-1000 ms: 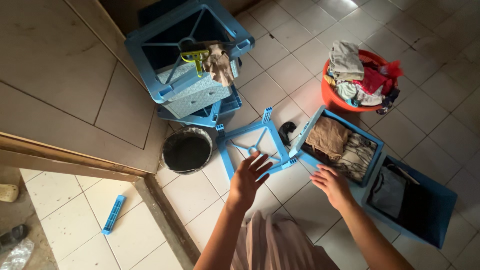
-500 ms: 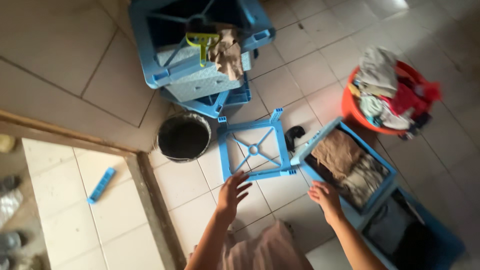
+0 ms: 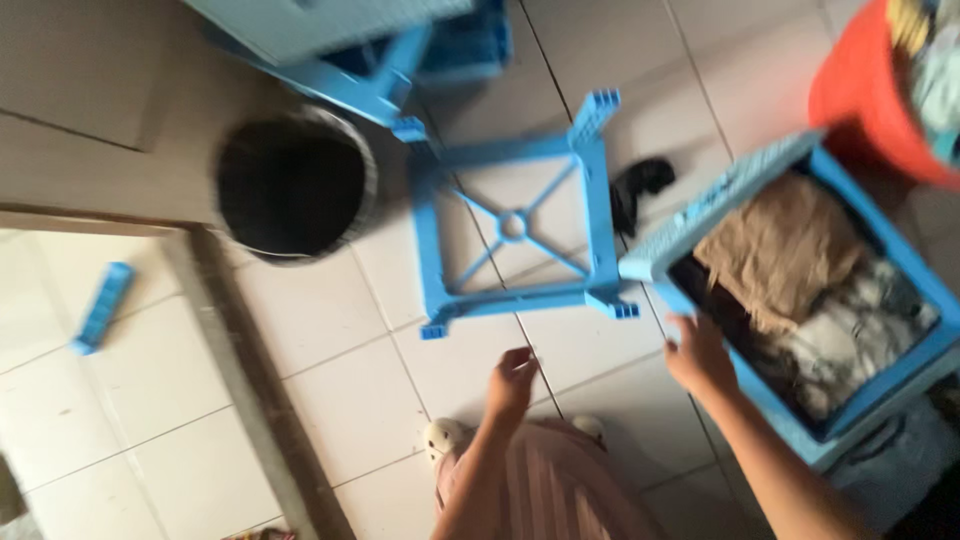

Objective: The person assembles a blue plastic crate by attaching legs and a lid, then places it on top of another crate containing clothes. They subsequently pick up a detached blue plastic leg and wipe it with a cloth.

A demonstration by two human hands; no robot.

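A blue square plastic frame [image 3: 515, 225] with a cross brace lies flat on the tiled floor. My left hand [image 3: 511, 381] hovers just short of its near edge, fingers loosely curled, holding nothing. My right hand [image 3: 699, 356] rests at the near rim of a blue plastic drawer bin [image 3: 868, 395] filled with tan, dark and pale clothes. The picture is blurred, so I cannot tell whether the fingers grip the rim.
A black round bucket [image 3: 291, 185] stands left of the frame. More blue drawer parts [image 3: 400, 50] lie at the top. An orange basket [image 3: 868, 95] of clothes is at the top right. A dark cloth [image 3: 640, 185] and a blue bar [image 3: 102, 306] lie on the floor.
My left hand has let go of the blue frame and pulled back toward me. The view has dropped closer to the floor. My right hand stays at the bin's rim.
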